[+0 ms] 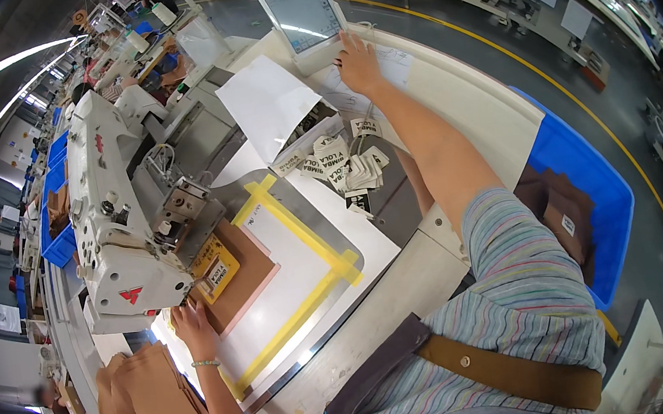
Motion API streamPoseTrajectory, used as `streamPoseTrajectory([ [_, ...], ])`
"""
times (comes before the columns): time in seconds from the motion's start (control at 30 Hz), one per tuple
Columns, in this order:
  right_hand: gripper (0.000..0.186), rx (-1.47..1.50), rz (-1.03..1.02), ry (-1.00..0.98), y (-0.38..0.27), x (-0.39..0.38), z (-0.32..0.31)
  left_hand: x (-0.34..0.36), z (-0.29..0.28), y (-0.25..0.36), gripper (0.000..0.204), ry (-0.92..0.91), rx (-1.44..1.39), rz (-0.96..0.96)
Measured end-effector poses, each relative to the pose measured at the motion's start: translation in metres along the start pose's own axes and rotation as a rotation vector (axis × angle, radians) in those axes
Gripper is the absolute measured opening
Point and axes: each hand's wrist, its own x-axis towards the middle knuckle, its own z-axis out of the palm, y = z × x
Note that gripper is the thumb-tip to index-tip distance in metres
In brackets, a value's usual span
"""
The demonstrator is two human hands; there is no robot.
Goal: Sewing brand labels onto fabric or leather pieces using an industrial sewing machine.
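Observation:
My right hand (359, 64) reaches to the lower right corner of a white-framed touchscreen panel (307, 18), fingers extended and nothing held. At the left, my left hand (194, 330) lies with fingers stretched at the near-left edge of a brown fabric piece (251, 279), beside the sewing machine head (113, 234). A yellow template (222, 272) with a light label in its opening lies on the brown piece. Under the piece is a white sheet (267, 318) bordered with yellow tape. The machine's needle area is partly hidden.
Loose fabric labels (334, 161) lie around an open white box (269, 103) behind the work area. Brown pieces (152, 394) are stacked at lower left. At the right stands a blue bin (609, 206) holding dark brown pieces. Other workstations line the room.

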Motion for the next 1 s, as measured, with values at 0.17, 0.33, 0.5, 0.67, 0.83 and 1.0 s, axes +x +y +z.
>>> streamPoseTrajectory([
  [0.17, 0.035, 0.036, -0.007, 0.032, -0.010, 0.005, -0.005, 0.001, 0.009, 0.009, 0.046, 0.042, 0.087, -0.134],
  [0.33, 0.031, 0.034, -0.007, 0.086, -0.003, 0.006, 0.003, 0.002, 0.013, 0.029, 0.041, 0.097, 0.101, -0.130],
  [0.5, 0.025, 0.100, -0.028, 0.252, -0.004, 0.006, 0.004, 0.002, 0.007, 0.051, 0.031, 0.202, -0.077, -0.074],
  [0.67, 0.024, 0.101, -0.050, 0.252, -0.003, 0.006, 0.006, 0.008, 0.008, 0.051, 0.015, 0.324, -0.387, -0.285],
  [0.83, 0.025, 0.102, -0.053, 0.238, -0.005, 0.007, 0.005, 0.005, 0.019, 0.024, 0.018, 0.438, -0.931, -0.365],
  [1.0, 0.026, 0.114, -0.045, 0.226, -0.003, 0.004, 0.003, 0.002, 0.016, 0.028, 0.014, 0.465, -0.960, -0.440],
])
